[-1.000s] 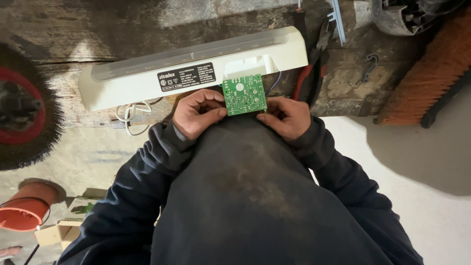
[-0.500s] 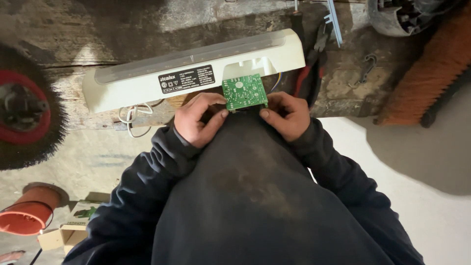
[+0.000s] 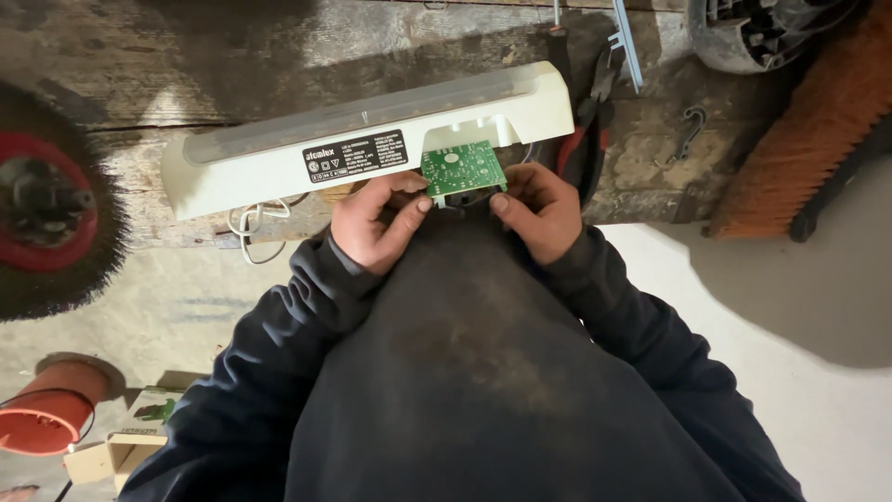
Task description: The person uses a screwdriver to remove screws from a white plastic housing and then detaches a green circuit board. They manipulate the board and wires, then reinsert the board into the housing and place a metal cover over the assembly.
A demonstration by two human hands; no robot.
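workbench (image 3: 186, 56) of worn wood under everything, wire wheel (image 3: 42, 200) at its left end, stiff brush (image 3: 808, 121) at its right. long cream housing (image 3: 362, 139) lying across it, black label facing up. green circuit board (image 3: 462, 168) against the housing's near edge. left hand (image 3: 376, 223) and right hand (image 3: 534, 209) pinching the board's lower corners.

Round black-bristled brush wheel with red hub (image 3: 42, 200), at 9 o'clock: cut by the left edge. Orange-bristled broom head (image 3: 799, 130), 2 o'clock: cropped top right. Small green circuit board (image 3: 462, 169): lower edge hidden behind fingertips.
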